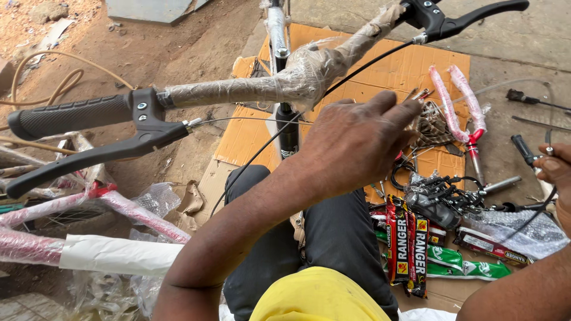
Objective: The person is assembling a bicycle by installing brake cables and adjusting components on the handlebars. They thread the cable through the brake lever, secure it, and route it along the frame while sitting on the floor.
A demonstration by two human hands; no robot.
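My left hand (357, 142) is raised in the middle of the view, its back toward me and its fingers stretched together to the right, just under the plastic-wrapped handlebar (256, 89). Its palm side is hidden. A thin black brake cable (357, 66) runs from the right brake lever (470, 21) down past this hand. My right hand (556, 178) shows only partly at the right edge, thumb pressed down, with a black cable (529, 217) leading out from under it. The left grip and brake lever (89, 139) stick out at the left.
A cardboard sheet (380, 71) lies on the ground with pink-wrapped fork legs (458, 101), a pile of black brake parts (443, 199) and red, black and green packets (410, 249). A wrapped red frame (89, 238) lies at the left. My knees in dark trousers (333, 238) are below.
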